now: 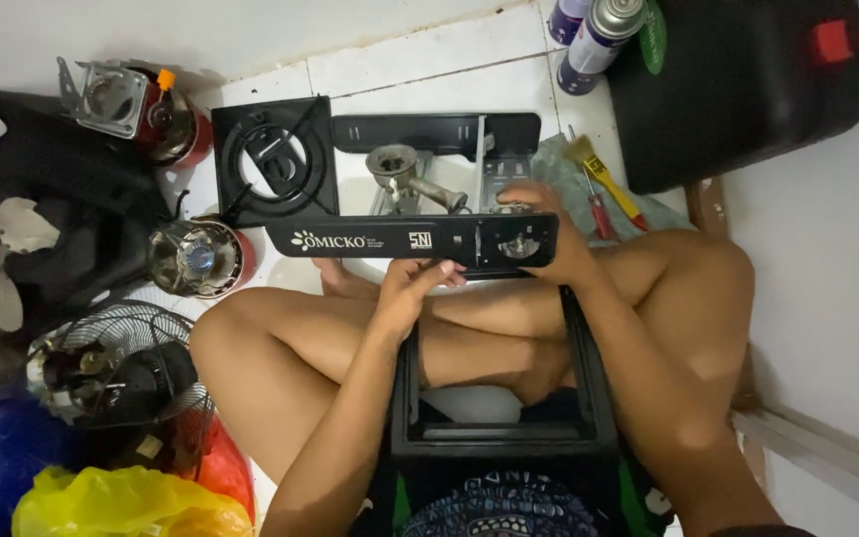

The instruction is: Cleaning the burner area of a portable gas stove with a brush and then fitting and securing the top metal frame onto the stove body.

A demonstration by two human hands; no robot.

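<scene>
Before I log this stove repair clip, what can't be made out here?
Head view only:
- Right hand: fingertips hidden behind the black front panel, so its grip is unclear.
- Burner: lower part hidden by that panel.
- Gas cans: tops cut off by the upper edge.
- Fan: partly hidden by the yellow bag; left edge blurred.

White label [365, 241] on the black stove panel between both hands; two purple-labelled spray cans [594, 40] stand beyond.

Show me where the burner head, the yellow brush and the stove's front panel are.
burner head [393, 161], head view, on its round top.
yellow brush [610, 185], head view, on its handle.
front panel [370, 239], head view, on its black face.
</scene>
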